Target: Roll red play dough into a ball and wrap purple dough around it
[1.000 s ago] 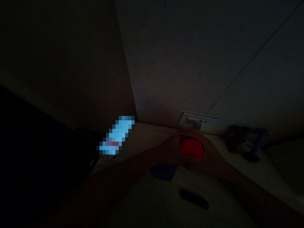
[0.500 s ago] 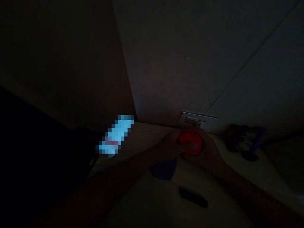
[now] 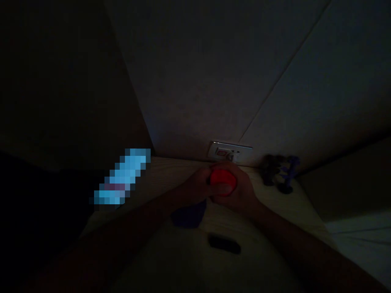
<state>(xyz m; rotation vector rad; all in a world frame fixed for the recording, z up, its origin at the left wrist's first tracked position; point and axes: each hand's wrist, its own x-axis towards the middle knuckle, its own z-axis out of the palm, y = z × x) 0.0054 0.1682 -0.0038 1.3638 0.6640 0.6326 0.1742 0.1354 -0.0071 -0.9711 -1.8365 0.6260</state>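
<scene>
In the dim head view, a round object with a glowing red face sits between my two hands, above the wooden tabletop. My left hand is closed against its left side, and a thumb lies across the lower part of the red face. From the right, my right hand wraps around it with curled fingers. The object's sides and underside are hidden by the hands. Just below my left hand lies a dark blue item, partly covered. Nearer to me is a dark oblong thing, too dim to name.
A bright, pixelated blue rectangle is at the left. Behind my hands, a socket plate with a switch is on the wall. Small dark and purple shapes stand at the right by the wall.
The view has turned to the right, so everything appears shifted left. Both hands keep their hold on the red-glowing object, with little visible change in grip.
</scene>
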